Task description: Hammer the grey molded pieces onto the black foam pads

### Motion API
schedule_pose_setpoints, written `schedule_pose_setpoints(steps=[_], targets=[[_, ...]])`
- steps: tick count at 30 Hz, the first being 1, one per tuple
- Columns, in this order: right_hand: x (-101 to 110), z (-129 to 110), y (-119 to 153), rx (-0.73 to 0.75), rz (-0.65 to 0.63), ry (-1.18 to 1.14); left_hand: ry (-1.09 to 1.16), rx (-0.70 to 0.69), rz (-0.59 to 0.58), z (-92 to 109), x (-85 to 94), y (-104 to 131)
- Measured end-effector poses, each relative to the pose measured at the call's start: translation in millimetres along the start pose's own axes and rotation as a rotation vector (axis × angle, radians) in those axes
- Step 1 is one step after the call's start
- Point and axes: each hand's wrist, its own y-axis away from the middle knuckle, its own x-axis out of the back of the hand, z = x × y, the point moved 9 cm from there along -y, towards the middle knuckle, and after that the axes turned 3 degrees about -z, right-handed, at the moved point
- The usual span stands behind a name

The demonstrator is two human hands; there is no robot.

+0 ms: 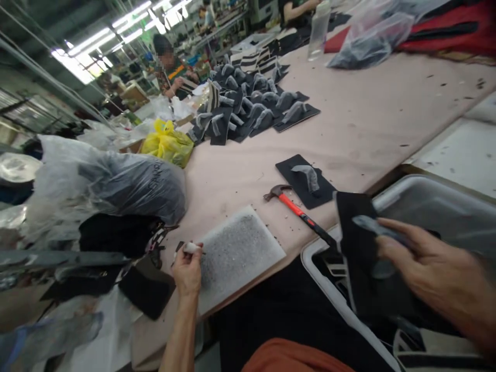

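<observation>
My right hand (434,268) grips a black flat panel (354,258) by its plastic-wrapped handle, tilted up above a white plastic bin (321,276). Between the fingers of my left hand (187,274) is a short white cylindrical piece (190,248); a dark bit shows beside it, and its exact kind is unclear. That hand is at the left edge of a worn white board (244,248) speckled with dark crumbs. Beyond the board lies a claw hammer (296,206) with a red and black handle. Another black panel (300,178) with a wrapped handle rests flat behind the hammer.
A large pile of black panels (248,103) with wrapped handles covers the far table. Stuffed plastic bags (147,181) and a yellow bag (168,144) line the left side. A clear bottle (319,33) stands far back. Another person (174,77) sits across the table.
</observation>
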Motion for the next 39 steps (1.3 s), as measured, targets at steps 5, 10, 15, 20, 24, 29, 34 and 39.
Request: schedule_pose_setpoints(steps=[5, 10, 15, 20, 24, 29, 34, 39], targets=[[-122, -205, 16, 0.429, -0.234, -0.111, 0.174, -0.025, 0.028, 6, -10.2, -4], [-240, -242, 36, 0.427, -0.442, 0.142, 0.262, -0.048, 0.052, 12, -20.0, -12], [-268, -226, 34, 0.405, -0.460, 0.176, 0.325, -0.050, -0.131, 9, -63.5, -18], [-258, -224, 26, 0.374, -0.501, 0.072, 0.310, -0.074, -0.298, 4, -95.7, -17], [-257, -223, 21, 0.361, -0.583, -0.038, 0.197, -0.105, -0.328, 2, -100.2, -16], [-256, -219, 16, 0.342, -0.583, -0.075, 0.138, -0.110, -0.344, 2, -104.7, -16], [-257, -218, 17, 0.338, -0.587, -0.108, 0.046, -0.143, -0.335, 5, -106.4, -16], [-243, -210, 11, 0.398, -0.614, -0.241, -0.012, -0.165, -0.342, 11, -106.9, -16]])
